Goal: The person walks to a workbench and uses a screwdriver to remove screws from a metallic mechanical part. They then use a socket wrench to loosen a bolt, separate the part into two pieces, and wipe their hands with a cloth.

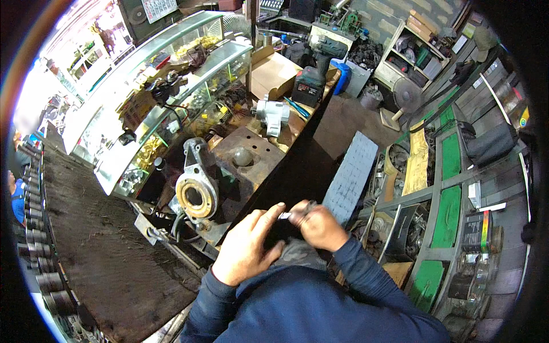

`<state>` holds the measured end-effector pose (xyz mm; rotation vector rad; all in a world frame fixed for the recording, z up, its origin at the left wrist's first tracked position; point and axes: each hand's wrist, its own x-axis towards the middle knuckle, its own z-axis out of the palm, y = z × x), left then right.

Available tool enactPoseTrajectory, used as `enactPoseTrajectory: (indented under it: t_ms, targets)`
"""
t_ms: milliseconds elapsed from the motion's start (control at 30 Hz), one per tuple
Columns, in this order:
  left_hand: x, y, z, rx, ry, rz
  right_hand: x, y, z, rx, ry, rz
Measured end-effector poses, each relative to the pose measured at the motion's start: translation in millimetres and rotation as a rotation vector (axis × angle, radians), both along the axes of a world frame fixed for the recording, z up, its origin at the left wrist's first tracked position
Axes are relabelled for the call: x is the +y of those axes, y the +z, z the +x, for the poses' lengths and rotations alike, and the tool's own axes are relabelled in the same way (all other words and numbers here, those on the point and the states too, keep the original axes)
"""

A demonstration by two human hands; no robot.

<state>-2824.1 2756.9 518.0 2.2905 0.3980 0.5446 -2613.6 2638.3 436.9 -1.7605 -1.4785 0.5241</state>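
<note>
Pinching a small metal piece [284, 216], right fingers [301, 215] curled, left fingers [264, 222] parted.

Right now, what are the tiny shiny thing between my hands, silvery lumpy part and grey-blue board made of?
Tiny shiny thing: probably smooth metal; it glints, though mostly hidden. Silvery lumpy part: likely cast metal, dull, with knobbly edges. Grey-blue board: perhaps painted wood; dark marks, no clear grain.
</note>
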Motion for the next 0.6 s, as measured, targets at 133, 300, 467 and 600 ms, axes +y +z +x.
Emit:
enactPoseTrajectory:
  t_ms: [133, 300, 467, 600]
  targets:
    - [29, -3, 17, 0.107, 0.006, -0.098, 12, -19, 91, 0.392, -0.559, -0.028]
    - [54, -4, 74, 0.046, 0.094, -0.064, 71, -47, 194, 0.792, -0.61, 0.033]
    - [102, -19, 173, 0.136, 0.277, 0.054, 174, -86, 256, 0.919, -0.454, -0.019]
    - [175, -56, 262, 0.343, 0.486, 0.239, 222, -107, 282, 1.0, -0.421, -0.173]
